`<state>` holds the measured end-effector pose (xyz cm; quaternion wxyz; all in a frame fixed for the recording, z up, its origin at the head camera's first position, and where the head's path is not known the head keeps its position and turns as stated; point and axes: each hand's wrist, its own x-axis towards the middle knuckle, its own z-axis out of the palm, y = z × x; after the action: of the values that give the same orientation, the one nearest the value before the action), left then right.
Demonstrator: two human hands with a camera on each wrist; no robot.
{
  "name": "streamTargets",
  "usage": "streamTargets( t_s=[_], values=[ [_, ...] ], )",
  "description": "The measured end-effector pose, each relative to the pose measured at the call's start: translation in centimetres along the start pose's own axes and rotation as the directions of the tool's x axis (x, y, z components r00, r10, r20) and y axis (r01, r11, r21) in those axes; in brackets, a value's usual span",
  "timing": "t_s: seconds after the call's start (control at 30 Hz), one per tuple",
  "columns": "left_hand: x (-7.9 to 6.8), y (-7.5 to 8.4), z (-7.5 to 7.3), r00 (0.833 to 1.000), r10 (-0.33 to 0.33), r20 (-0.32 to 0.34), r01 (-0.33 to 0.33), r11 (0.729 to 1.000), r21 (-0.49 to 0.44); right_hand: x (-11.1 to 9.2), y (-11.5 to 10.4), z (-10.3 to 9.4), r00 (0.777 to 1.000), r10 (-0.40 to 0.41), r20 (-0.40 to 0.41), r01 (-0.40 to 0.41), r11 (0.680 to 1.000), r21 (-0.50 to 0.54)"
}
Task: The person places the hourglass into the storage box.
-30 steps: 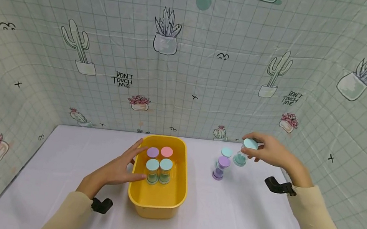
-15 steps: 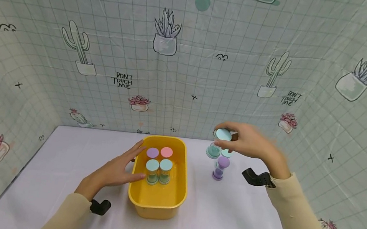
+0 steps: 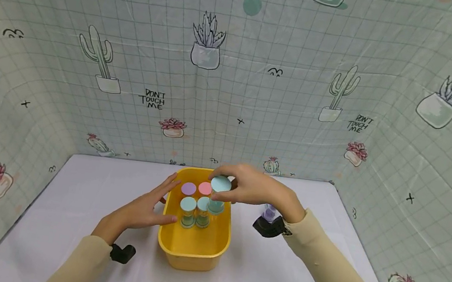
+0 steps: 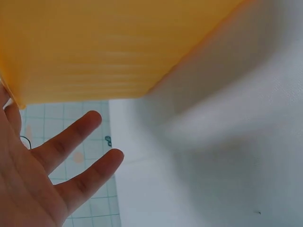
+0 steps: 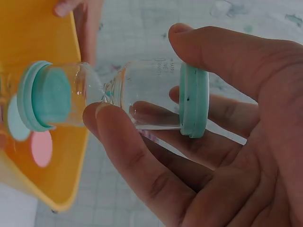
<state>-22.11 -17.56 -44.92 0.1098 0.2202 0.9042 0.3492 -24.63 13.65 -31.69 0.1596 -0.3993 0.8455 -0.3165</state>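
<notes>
- Head view: a green hourglass (image 3: pixel 220 184) is pinched by its top end between the thumb and bent fingers of the right hand (image 3: pixel 246 185), and is held above the right part of a yellow tub (image 3: pixel 192 247).
- Left of the grip, the tub's side is touched by the left hand (image 3: pixel 144 209), its fingers spread.
- Just left of the held hourglass, two green-topped hourglasses (image 3: pixel 188 204) are stood upright in the tub; the nearer one is partly covered by it.
- Beyond those, a purple top (image 3: pixel 188 188) and a pink top (image 3: pixel 205 188) are seen.
- Right of the grip, a purple hourglass (image 3: pixel 270 212) on the white table (image 3: pixel 47 227) is partly hidden by a black wrist mount (image 3: pixel 268 226).
- In the right wrist view, clear, shiny bulbs are joined by a thin neck, with round green ends; green filling is gathered in the lower bulb.
</notes>
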Motion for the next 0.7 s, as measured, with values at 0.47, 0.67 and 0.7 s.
streamTargets(
  t_s=[0.47,0.67,0.7],
  values=[
    [0.0,-0.3,-0.7,0.996,0.028,0.090,-0.018,0.993,-0.116,4.5,0.9,5.7,0.982,0.012,0.188,0.014,0.991,-0.136],
    [-0.1,-0.6,-0.6,0.997,0.024,0.072,-0.017,0.995,-0.103,5.6,1.1,7.2,0.966,0.062,0.253,-0.024,0.988,-0.152],
    [-0.1,-0.6,-0.5,0.998,0.022,0.063,-0.016,0.995,-0.097,5.8,1.1,7.4,0.962,0.067,0.263,-0.027,0.988,-0.151]
  ],
)
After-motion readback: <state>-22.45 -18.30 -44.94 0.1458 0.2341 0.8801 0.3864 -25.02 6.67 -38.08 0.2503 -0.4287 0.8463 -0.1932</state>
